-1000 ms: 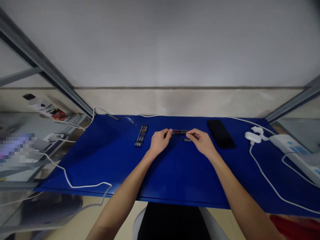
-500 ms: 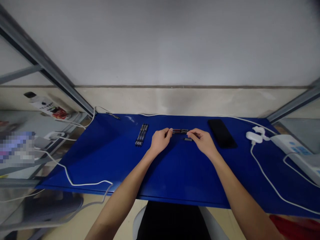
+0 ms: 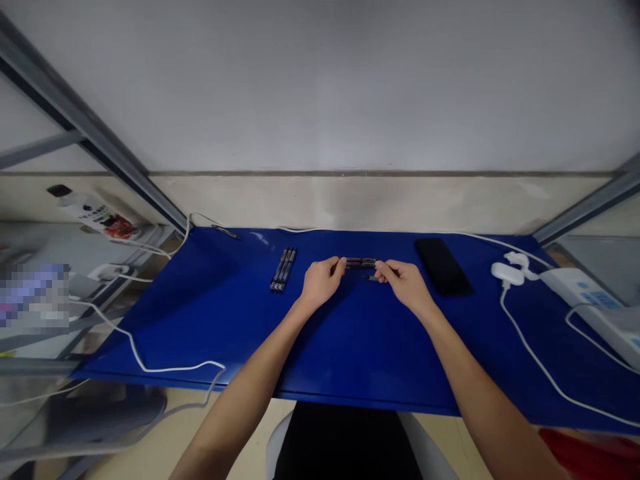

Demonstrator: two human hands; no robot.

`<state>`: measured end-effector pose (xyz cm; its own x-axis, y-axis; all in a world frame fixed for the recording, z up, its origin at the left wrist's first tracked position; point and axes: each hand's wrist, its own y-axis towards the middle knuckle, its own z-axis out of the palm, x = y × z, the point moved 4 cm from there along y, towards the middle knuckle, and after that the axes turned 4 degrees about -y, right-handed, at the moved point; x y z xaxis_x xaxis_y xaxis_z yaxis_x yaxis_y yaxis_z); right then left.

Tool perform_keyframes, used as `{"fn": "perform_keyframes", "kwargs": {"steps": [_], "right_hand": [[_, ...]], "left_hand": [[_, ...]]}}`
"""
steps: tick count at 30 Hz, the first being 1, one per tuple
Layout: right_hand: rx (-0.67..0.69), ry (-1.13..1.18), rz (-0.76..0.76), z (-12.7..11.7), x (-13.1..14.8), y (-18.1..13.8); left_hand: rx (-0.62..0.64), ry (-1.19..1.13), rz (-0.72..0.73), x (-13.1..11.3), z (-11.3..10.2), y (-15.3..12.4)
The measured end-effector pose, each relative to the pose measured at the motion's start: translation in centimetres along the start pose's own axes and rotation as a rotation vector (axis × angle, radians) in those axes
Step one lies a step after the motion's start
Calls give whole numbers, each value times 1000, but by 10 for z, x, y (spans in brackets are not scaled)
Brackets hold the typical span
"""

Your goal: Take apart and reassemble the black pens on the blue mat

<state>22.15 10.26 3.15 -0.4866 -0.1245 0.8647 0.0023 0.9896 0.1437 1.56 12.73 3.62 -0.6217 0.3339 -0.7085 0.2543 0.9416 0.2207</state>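
Note:
Dark pens (image 3: 361, 263), apparently side by side, lie level between my two hands over the blue tabletop. How many there are is too small to count. My left hand (image 3: 323, 280) is closed, thumb and fingers pinching their left end. At the other end, my right hand (image 3: 403, 280) pinches the tips with its thumb and forefinger. A short dark piece like a pen cap (image 3: 373, 277) shows just below the pens, partly hidden by the fingers of my right hand. To the left of my left hand, several dark pens (image 3: 283, 270) lie together in a neat row.
A black phone (image 3: 443, 267) lies right of my right hand. Another pen (image 3: 226, 231) is near the back left edge. White charger (image 3: 508, 273), power strip (image 3: 583, 293) and cables occupy the right side. A bottle (image 3: 97, 212) stands tilted-looking on the left shelf.
The fingers of my right hand have curled lower and now cover part of the short dark piece. Both hands otherwise stay in place on the pens.

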Motion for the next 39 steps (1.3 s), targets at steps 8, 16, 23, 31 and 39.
{"fn": "perform_keyframes", "kwargs": {"steps": [8, 16, 23, 31, 39], "right_hand": [[-27, 10, -21, 0, -1, 1], [-32, 65, -42, 0, 1, 1], [-6, -10, -1, 0, -1, -1], [-19, 52, -15, 0, 0, 0], [-24, 19, -47, 1, 3, -1]], "left_hand": [[-2, 3, -5, 1, 0, 0], [0, 10, -12, 2, 1, 0], [15, -25, 7, 2, 2, 0], [27, -11, 6, 4, 2, 1], [127, 261, 96, -7, 5, -4]]}}
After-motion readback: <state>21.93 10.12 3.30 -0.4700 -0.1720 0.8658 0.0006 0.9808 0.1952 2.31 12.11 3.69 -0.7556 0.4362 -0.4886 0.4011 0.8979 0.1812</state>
